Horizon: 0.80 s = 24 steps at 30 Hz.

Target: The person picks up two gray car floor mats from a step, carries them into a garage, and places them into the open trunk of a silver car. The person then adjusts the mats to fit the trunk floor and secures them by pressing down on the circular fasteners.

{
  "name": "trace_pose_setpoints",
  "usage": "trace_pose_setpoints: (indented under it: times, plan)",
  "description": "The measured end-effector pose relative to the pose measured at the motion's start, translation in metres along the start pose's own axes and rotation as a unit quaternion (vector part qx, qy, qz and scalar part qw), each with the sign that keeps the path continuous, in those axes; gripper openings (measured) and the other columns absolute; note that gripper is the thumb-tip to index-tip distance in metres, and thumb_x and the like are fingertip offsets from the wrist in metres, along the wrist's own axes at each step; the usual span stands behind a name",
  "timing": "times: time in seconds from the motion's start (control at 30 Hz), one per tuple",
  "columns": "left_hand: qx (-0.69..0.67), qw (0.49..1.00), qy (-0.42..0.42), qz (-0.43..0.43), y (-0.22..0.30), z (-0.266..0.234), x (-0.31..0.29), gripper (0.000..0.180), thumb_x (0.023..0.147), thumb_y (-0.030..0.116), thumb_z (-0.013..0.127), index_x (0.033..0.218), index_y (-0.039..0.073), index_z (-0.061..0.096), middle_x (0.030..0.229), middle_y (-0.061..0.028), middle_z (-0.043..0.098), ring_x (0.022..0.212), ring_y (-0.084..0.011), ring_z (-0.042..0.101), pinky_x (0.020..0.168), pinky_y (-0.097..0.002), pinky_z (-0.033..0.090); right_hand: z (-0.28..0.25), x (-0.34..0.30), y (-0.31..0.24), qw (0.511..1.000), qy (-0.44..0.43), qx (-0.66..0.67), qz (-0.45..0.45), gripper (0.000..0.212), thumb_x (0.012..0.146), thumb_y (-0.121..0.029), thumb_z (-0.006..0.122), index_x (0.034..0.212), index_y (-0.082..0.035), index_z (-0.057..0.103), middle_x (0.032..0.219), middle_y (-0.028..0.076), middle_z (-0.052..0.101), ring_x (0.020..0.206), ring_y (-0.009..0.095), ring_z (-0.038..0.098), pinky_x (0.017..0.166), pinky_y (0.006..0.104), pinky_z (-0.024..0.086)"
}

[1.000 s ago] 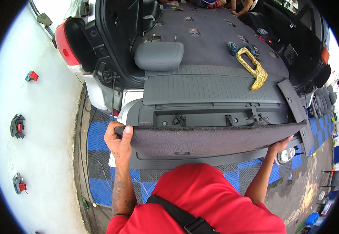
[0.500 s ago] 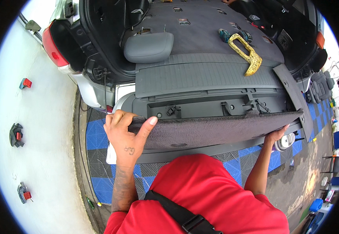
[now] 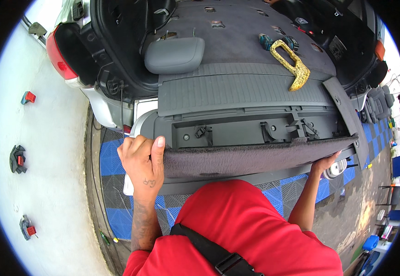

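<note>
A long grey carpeted panel (image 3: pixel 236 162) stands tilted on its edge across the back of an open vehicle. My left hand (image 3: pixel 141 158) grips its left end, thumb pointing up against the carpet and fingers curled behind. At the lower right corner, my right hand (image 3: pixel 325 163) holds the panel, with its fingers partly hidden. Just beyond the panel's top edge lies a long grey plastic storage tray (image 3: pixel 236 133) with straps and clips inside. A ribbed grey cover (image 3: pixel 246 89) borders the tray on its far side.
On the grey cargo floor (image 3: pixel 236 34) rest a grey headrest (image 3: pixel 174 55), a yellow patterned handle-shaped piece (image 3: pixel 296 69) and teal-black power tools (image 3: pixel 278 42). A narrow grey trim strip (image 3: pixel 345 108) lies at right. A white wall (image 3: pixel 48 184) runs along the left.
The panel's left end has dropped slightly toward me. My left hand has shifted a little left, its thumb now upright instead of reaching over the carpet. My right hand stays nearly in place.
</note>
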<state>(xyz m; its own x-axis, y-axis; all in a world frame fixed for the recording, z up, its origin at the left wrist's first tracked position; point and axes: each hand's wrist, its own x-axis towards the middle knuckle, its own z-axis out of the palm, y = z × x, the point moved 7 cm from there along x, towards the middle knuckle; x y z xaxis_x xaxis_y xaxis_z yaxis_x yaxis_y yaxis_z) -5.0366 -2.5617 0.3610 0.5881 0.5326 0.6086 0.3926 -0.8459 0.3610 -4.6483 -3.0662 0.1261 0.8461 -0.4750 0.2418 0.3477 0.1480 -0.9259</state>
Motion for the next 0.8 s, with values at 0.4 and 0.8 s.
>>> trace_pose_setpoints:
  times: [0.4,0.8]
  plan:
    - [0.062,0.997,-0.023,0.035,0.023,-0.015,-0.006,0.03,0.095,0.03,0.061,0.079,0.005,0.064,0.079,-0.0067,0.057,0.083,-0.0265,0.053,0.093,-0.0451,0.038,-0.033,0.007,0.019,0.981,0.011,-0.176,-0.081,0.065,0.105,-0.052,0.035,0.15,-0.006,0.037,0.146,0.008,0.048,0.13,0.023,0.048,0.112,0.0366,0.035]
    - [-0.021,0.944,-0.172,0.28,0.163,0.074,-0.004,0.063,0.084,0.058,0.065,0.109,0.001,0.061,0.089,-0.0099,0.056,0.081,-0.0236,0.055,0.068,-0.0361,0.045,-0.015,0.003,0.013,0.993,-0.021,-0.087,-0.072,0.049,0.108,-0.028,0.041,0.147,0.002,0.043,0.142,0.016,0.054,0.128,0.026,0.052,0.109,0.0369,0.039]
